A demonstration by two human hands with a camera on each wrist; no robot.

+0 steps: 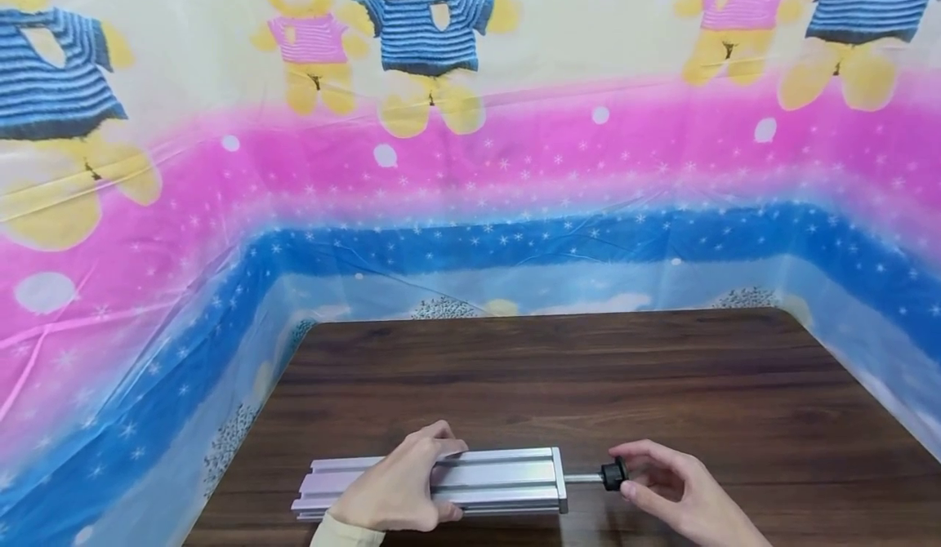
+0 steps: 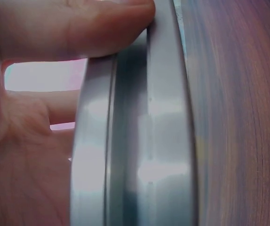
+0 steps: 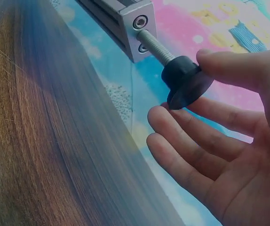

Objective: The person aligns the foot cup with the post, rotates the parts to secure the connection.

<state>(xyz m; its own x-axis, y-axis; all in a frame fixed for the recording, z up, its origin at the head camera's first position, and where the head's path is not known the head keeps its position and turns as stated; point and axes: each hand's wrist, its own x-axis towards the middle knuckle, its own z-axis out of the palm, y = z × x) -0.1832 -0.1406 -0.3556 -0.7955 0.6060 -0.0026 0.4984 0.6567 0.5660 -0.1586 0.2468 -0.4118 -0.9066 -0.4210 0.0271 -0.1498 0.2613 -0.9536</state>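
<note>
A silver aluminum extrusion profile (image 1: 507, 475) lies lengthwise near the table's front, with slots along its faces. My left hand (image 1: 403, 482) grips it around the middle, thumb on the near side and fingers over the far side. In the left wrist view, the thumb (image 2: 78, 28) presses against the slotted metal. A threaded rod (image 3: 156, 47) sticks out of the profile's end plate (image 3: 129, 35), which has bolts in it. At the rod's outer end sits a black leveling foot (image 3: 186, 80). My right hand (image 1: 687, 490) pinches the foot's rim between thumb and index finger; its other fingers stay loosely bent.
A dark wood-grain table (image 1: 551, 384) supports the profile. Behind and along its sides hangs a pink and blue cloth (image 1: 441, 180) printed with teddy bears. The table's back edge meets the cloth.
</note>
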